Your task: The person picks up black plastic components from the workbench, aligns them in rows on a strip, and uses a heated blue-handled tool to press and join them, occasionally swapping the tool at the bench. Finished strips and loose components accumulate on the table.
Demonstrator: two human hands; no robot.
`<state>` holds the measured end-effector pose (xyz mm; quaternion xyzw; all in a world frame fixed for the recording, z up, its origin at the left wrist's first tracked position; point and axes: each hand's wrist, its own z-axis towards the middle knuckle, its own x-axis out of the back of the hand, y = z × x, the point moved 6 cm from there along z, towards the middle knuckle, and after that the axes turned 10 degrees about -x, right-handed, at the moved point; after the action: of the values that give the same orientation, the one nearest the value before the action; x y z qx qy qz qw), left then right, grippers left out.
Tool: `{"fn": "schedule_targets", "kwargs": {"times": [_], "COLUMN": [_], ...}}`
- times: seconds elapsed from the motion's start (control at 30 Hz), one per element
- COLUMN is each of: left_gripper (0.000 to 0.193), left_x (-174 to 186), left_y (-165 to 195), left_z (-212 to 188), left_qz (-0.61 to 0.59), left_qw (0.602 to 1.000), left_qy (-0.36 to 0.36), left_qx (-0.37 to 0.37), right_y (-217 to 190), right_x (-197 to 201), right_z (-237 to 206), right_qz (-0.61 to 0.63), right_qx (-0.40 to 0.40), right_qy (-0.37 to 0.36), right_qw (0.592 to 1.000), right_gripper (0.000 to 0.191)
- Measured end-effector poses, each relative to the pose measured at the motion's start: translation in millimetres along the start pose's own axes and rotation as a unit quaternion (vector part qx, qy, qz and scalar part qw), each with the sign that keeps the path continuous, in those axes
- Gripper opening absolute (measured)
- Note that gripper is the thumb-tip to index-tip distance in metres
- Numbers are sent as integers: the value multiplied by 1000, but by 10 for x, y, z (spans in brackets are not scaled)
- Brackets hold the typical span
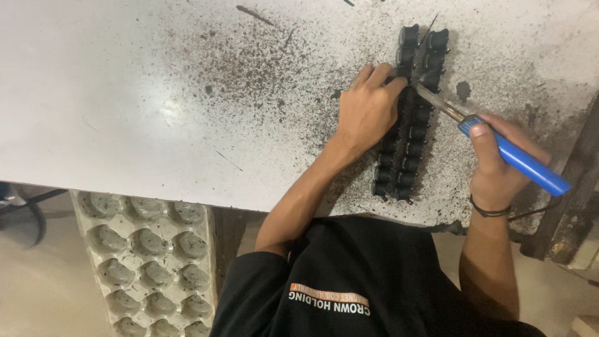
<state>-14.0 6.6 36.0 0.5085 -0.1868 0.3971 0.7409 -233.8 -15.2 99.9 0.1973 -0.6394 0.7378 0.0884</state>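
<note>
1. Head view, what is hard to make out: the tip of the blue-handled tool (508, 156) disappears among the black parts, so where its metal point touches cannot be told. The far end of the handle runs toward the rusty frame (571, 206) at 4 o'clock. The left hand's fingertips hide part of the row of small black cylindrical parts (409, 131). What fills the grey moulded tray (146, 262) below the table edge is unclear. The person's own torso, in a black shirt, blocks the near table edge.

2. Where the parts lie: the black parts sit in two close rows on the white, soot-speckled table (125, 93), running from 12 o'clock toward 6 o'clock. They lie between the two hands, just at 3 o'clock of the left hand and at 10 o'clock of the right hand.

3. Hand pose: the left hand (368, 109) lies palm down, fingers together and pressed onto the rows near their upper part, forearm coming up from 7 o'clock. The right hand (499, 165) is clamped around the blue handle, thumb on top, the shaft pointing toward 10 o'clock into the rows. A dark band circles its wrist.
</note>
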Motion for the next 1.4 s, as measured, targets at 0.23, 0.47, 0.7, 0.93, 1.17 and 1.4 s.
{"fn": "schedule_targets", "kwargs": {"times": [0.23,0.47,0.7,0.93,1.17,1.4], "left_gripper": [27,10,20,12,17,23], "left_x": [-88,129,128,32,-38,-53], "left_y": [39,-120,33,11,99,159], "left_z": [39,-165,-299,-266,-209,-165], "left_qz": [-33,-73,-64,-39,-34,-44], "left_qw": [999,991,997,999,999,999], "left_qy": [18,61,28,26,-23,-15], "left_qx": [-20,89,33,-3,-24,-24], "right_y": [-248,-69,305,320,-11,-274], "right_x": [-46,167,207,181,103,20], "right_z": [44,-69,-381,-370,-272,-224], "right_qz": [-95,16,50,41,-36,-95], "right_qx": [33,-17,-11,-39,34,62], "right_qy": [-40,24,11,-2,-27,-41], "right_qw": [994,999,999,998,998,993], "right_gripper": [17,21,23,22,22,21]}}
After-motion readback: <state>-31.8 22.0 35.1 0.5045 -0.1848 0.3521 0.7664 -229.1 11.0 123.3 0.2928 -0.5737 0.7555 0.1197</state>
